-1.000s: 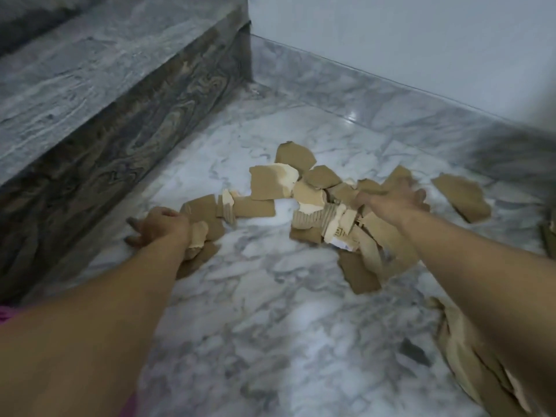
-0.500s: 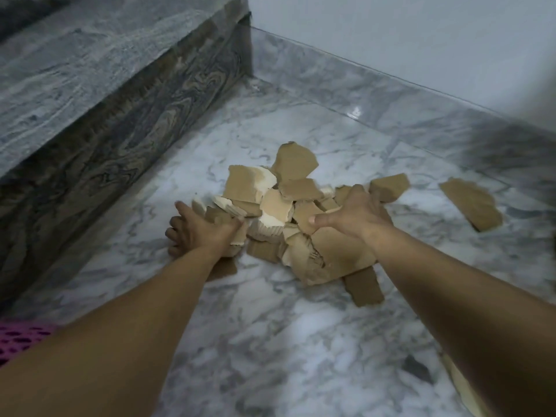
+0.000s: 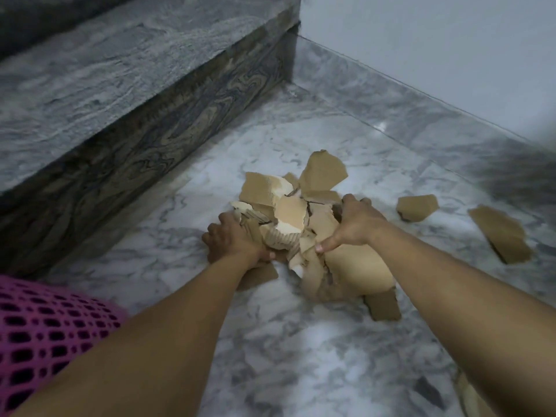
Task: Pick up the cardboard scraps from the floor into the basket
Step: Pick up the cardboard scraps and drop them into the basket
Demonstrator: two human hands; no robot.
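A heap of brown cardboard scraps (image 3: 296, 215) lies bunched on the marble floor (image 3: 301, 356) in the middle of the head view. My left hand (image 3: 233, 239) presses against the heap's left side, fingers curled around scraps. My right hand (image 3: 355, 224) clamps the heap's right side from above, thumb down on a large piece (image 3: 358, 269). Two loose scraps lie to the right: a small one (image 3: 416, 207) and a longer one (image 3: 501, 233). Another scrap (image 3: 383, 305) sits under my right forearm. A pink mesh basket (image 3: 39, 329) shows at the lower left edge.
A dark marble step (image 3: 120, 94) rises along the left, and a pale wall (image 3: 436, 49) with a marble skirting closes the back. More brown cardboard (image 3: 469, 398) pokes in at the bottom right corner.
Both hands have swept inward, pushing the spread scraps into one tight heap. The view shifted, and the pink basket now shows more at the lower left.
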